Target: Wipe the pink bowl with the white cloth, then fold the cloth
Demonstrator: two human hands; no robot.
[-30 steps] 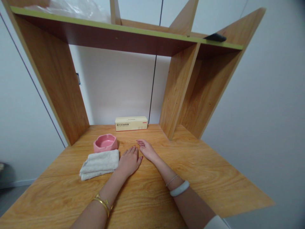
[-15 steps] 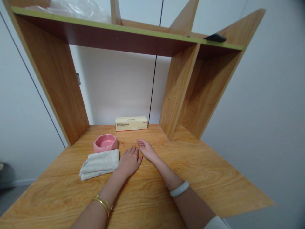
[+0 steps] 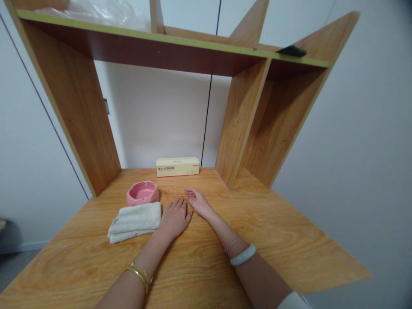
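Both hands rest flat on the wooden surface (image 3: 273,240), fingers spread, each grip released and holding nothing. The left hand (image 3: 175,218) lies just beside a folded towel (image 3: 135,219); whether it touches the cloth is hard to tell. The right hand (image 3: 198,201) lies near the left, thumb side up. A pink bowl (image 3: 142,192) sits behind the towel, a box (image 3: 177,166) at the wall, its print too small to read. Elbows are cut off below. Nothing has moved since 1 second ago.
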